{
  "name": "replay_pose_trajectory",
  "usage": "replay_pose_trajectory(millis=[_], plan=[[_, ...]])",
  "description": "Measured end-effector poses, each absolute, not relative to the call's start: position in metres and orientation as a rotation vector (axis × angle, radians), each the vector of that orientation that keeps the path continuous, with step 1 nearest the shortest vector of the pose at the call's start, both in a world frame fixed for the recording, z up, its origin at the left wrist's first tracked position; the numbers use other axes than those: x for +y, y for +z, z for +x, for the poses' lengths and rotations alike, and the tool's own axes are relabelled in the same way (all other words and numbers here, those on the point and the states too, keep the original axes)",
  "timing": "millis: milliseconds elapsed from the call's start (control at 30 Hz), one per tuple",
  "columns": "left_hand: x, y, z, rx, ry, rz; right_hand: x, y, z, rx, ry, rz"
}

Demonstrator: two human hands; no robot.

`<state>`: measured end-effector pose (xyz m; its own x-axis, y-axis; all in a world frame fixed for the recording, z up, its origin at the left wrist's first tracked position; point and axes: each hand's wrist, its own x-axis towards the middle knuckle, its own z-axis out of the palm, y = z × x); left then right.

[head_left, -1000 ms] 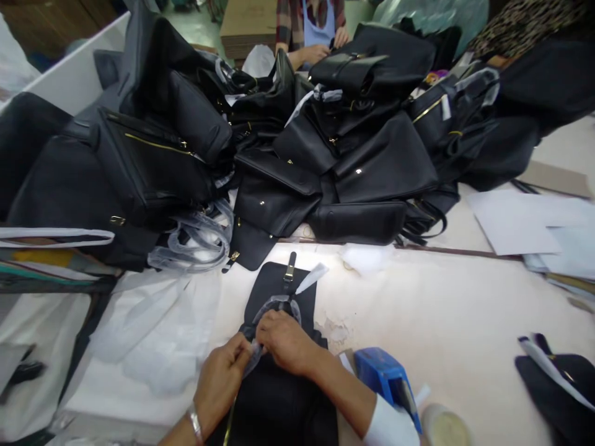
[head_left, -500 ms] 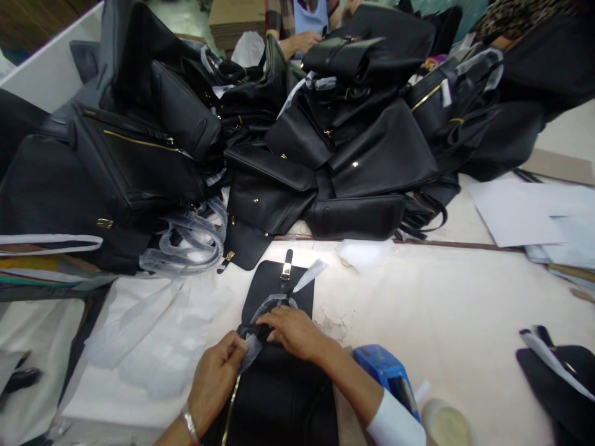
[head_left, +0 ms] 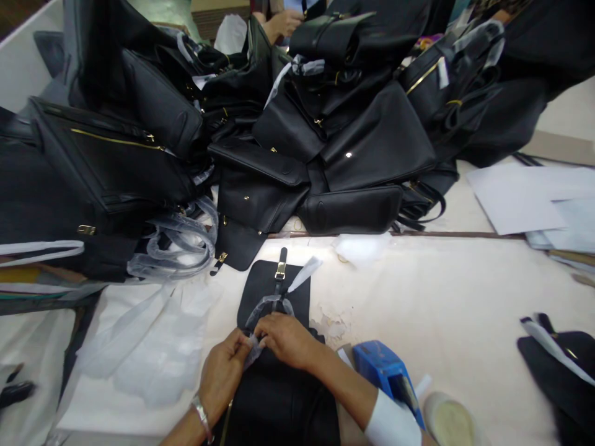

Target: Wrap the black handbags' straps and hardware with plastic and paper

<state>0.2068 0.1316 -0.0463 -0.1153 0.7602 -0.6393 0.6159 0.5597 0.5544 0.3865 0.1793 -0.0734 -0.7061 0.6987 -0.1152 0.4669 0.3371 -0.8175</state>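
A black bag (head_left: 279, 396) lies flat on the white table (head_left: 441, 310) in front of me, its flap (head_left: 274, 286) with a gold clasp pointing away. A strip of clear plastic wrap (head_left: 267, 305) curls around the bag's handle. My left hand (head_left: 223, 371) pinches the near end of that wrap. My right hand (head_left: 286, 337) is closed on the handle and wrap just beside it, fingers touching the left hand's.
A big heap of black bags (head_left: 279, 136) fills the far half of the table. Loose plastic sheets (head_left: 153, 347) lie at left, white papers (head_left: 520, 198) at right. A blue tool (head_left: 383, 371) and a round container (head_left: 446, 421) sit by my right forearm. Another person's hand (head_left: 279, 21) works at the far edge.
The view has tilted down slightly. My hands have stayed on the handle wrap, the right one sliding a little nearer to the left.
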Motion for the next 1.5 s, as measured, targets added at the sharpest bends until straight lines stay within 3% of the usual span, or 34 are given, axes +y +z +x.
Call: replay_pose_trajectory(millis=[200, 567, 767, 1133, 1500], plan=[[0.135, -0.043, 0.205, 1.825, 0.204, 1.202, 0.190, -0.056, 0.402, -2.672, 0.923, -1.263], [0.144, -0.056, 0.227, 1.824, 0.111, 1.316, 0.180, -0.066, 0.391, -2.672, 0.976, -1.224], [0.146, -0.058, 0.224, 1.791, 0.142, 1.282, 0.152, -0.060, 0.402, -1.998, 1.220, -1.647], [0.144, -0.062, 0.217, 1.651, 0.201, 1.278, 0.125, -0.059, 0.369, -1.500, 1.223, -1.783], [0.162, -0.053, 0.194, 1.264, -0.010, 1.078, 0.134, -0.057, 0.377, -1.711, 1.110, -2.133]])
